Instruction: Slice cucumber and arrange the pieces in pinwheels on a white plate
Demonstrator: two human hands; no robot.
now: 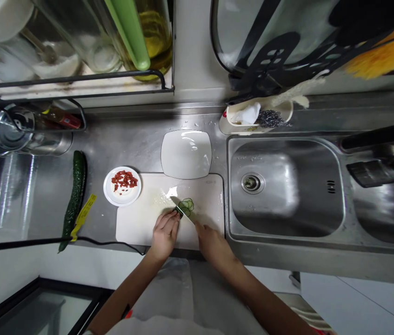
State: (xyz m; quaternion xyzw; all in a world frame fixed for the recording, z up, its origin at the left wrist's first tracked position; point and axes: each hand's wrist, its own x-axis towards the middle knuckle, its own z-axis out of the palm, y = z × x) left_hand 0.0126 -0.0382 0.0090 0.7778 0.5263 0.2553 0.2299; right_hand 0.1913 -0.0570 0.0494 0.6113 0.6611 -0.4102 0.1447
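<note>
On the white cutting board (141,223) my left hand (164,235) is curled down over a short piece of cucumber (176,211), fingers closed on it. My right hand (212,244) grips the handle of a knife (179,206), whose blade lies against the cut end of the piece. Several thin cucumber slices (187,204) lie just right of the blade.
A whole cucumber (74,195) lies on the steel counter at left, beside a small round plate of red bits (122,186). An empty square white plate (186,153) sits behind the board. The sink (287,186) is right of it. A black cable (43,241) runs along the counter's front edge.
</note>
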